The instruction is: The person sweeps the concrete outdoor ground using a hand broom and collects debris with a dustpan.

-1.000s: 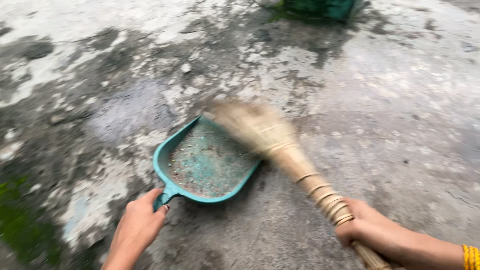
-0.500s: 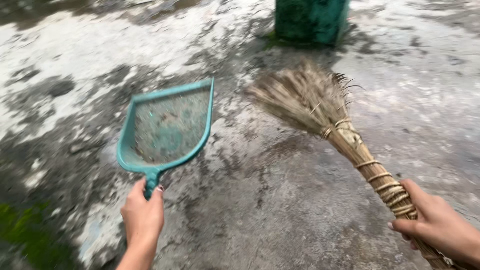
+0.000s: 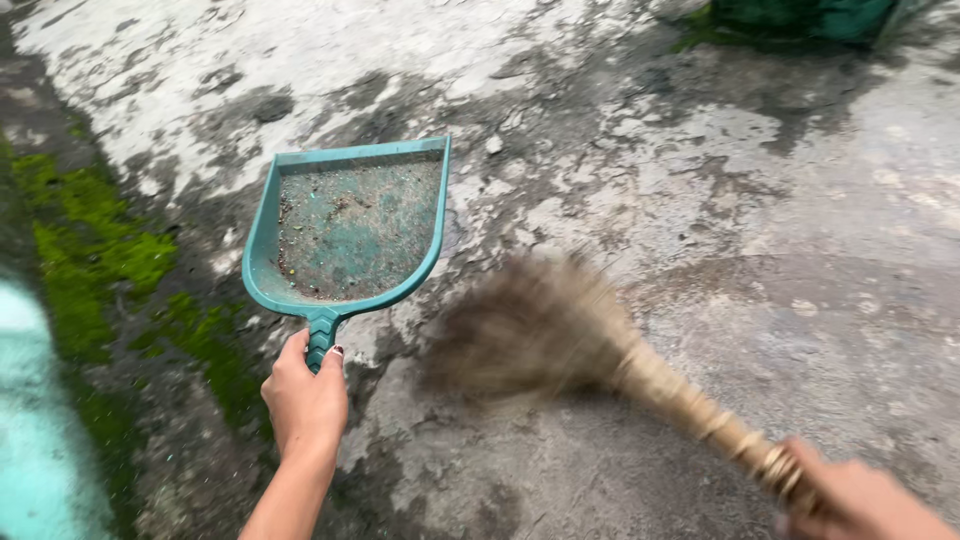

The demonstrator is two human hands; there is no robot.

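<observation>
The teal dustpan (image 3: 350, 228) lies at ten o'clock on the stained concrete floor (image 3: 800, 250), its handle gripped by the left hand (image 3: 305, 400), arm extended. At five o'clock the right hand (image 3: 855, 500) clasps a blurred straw broom (image 3: 560, 325), bristles just beside the pan.

Open concrete (image 3: 780, 260) beyond dustpan (image 3: 350, 225)

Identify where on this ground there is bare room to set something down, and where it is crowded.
Free: the concrete ground right of the teal dustpan, beyond the blurred broom, and the pale stretch above the pan. Crowded: the lower middle, where the left hand grips the pan's handle and the right hand holds the broom. Moss borders the left.
</observation>
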